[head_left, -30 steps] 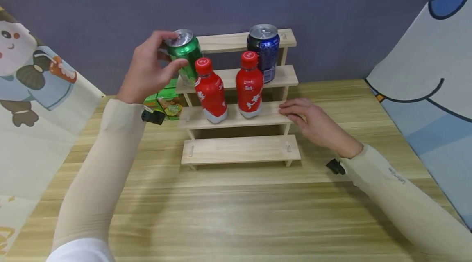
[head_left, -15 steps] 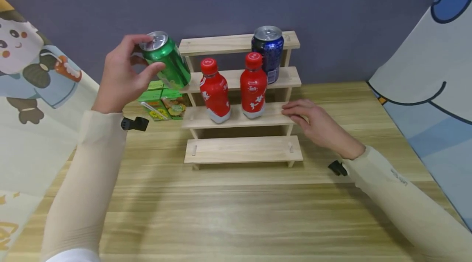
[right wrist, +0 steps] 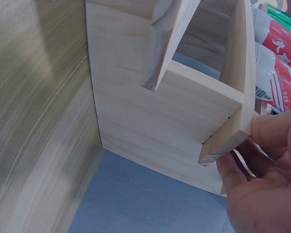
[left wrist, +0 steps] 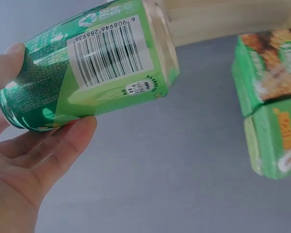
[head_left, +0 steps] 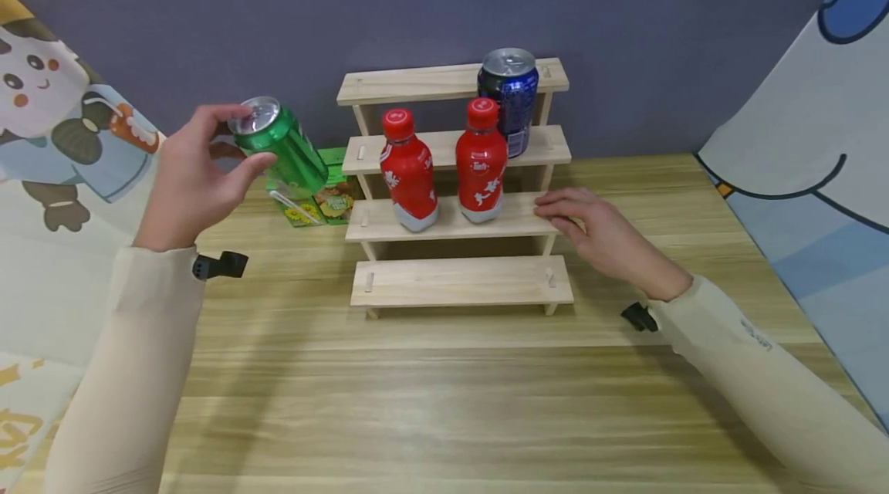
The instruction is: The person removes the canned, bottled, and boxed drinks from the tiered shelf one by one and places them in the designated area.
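Observation:
My left hand (head_left: 190,179) holds a green drink can (head_left: 286,154) near its top, thumb on one side and fingers on the other. The can hangs tilted in the air left of a wooden tiered display rack (head_left: 454,285). In the left wrist view its barcode side (left wrist: 109,51) faces the camera. At the rack's right side, my right hand (head_left: 586,231) grips the end of the tier that bears two red bottles (head_left: 408,174) with red caps. The right wrist view has thumb and fingers about that board's end (right wrist: 228,133). A blue can (head_left: 510,104) stands on the tier behind.
Green drink cartons (head_left: 336,201) stand on the wood-grain table (head_left: 417,401) left of the rack, partly behind the green can. A grey-blue wall (head_left: 444,0) closes the back. Printed cartoon panels (head_left: 59,139) flank both sides.
My left hand has carried the green can left and lower, away from the rack's second-highest tier. My right hand has kept its place at the rack's side.

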Available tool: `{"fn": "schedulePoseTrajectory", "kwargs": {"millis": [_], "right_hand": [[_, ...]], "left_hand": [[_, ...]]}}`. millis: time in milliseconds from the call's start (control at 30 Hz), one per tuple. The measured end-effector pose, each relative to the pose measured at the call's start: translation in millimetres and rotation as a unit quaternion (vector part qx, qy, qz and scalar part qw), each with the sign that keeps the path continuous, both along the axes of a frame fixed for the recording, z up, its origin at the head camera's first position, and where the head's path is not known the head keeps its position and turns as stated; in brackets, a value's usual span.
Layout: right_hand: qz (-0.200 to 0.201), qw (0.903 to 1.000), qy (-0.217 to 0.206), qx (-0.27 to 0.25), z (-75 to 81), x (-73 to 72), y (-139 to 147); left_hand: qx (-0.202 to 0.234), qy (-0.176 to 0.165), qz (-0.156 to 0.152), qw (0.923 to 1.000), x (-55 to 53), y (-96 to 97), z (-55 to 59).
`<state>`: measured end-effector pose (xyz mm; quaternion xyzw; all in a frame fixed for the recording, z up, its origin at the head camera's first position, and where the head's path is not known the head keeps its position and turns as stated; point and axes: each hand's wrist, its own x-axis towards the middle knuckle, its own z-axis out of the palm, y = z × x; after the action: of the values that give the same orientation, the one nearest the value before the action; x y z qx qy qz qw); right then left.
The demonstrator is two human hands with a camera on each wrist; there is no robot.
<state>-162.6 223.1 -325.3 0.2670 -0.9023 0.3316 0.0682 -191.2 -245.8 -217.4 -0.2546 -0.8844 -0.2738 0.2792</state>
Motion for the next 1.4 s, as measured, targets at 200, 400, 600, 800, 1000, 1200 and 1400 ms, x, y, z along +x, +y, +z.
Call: {"fn": "schedulePoseTrajectory", "kwargs": {"millis": [200, 400, 600, 800, 1000, 1200, 1400], "right_hand": [[-0.002, 1.0000, -0.002, 0.002, -0.3, 0.6, 1], [0.002, 1.0000, -0.002, 0.001, 0.0, 0.1, 1], [0.002, 1.0000, 0.001, 0.007, 1.6, 0.2, 0], [-0.001, 1.0000, -0.002, 0.008, 1.7, 0.4, 0], [-0.001, 1.0000, -0.001, 0.010, 0.6, 0.3, 0], [0.003, 0.9999, 0.004, 0.011, -0.1, -0.1, 0], [-0.001, 1.0000, 0.002, 0.009, -0.4, -0.3, 0]], "left_hand": [[-0.009, -0.018, -0.030, 0.9994, 6.4, -7.9, -18.7], [-0.026, -0.045, -0.038, 0.9979, 10.2, -15.6, -46.8], [-0.046, -0.100, -0.035, 0.9933, 10.0, -18.6, -77.4], [-0.077, -0.134, -0.027, 0.9877, 7.4, -16.3, -98.6], [-0.070, -0.132, -0.038, 0.9881, 2.7, -15.5, -114.4], [-0.052, -0.140, -0.035, 0.9883, -0.7, -16.5, -125.8], [-0.067, -0.117, -0.028, 0.9904, -2.9, -13.3, -127.6]]}}
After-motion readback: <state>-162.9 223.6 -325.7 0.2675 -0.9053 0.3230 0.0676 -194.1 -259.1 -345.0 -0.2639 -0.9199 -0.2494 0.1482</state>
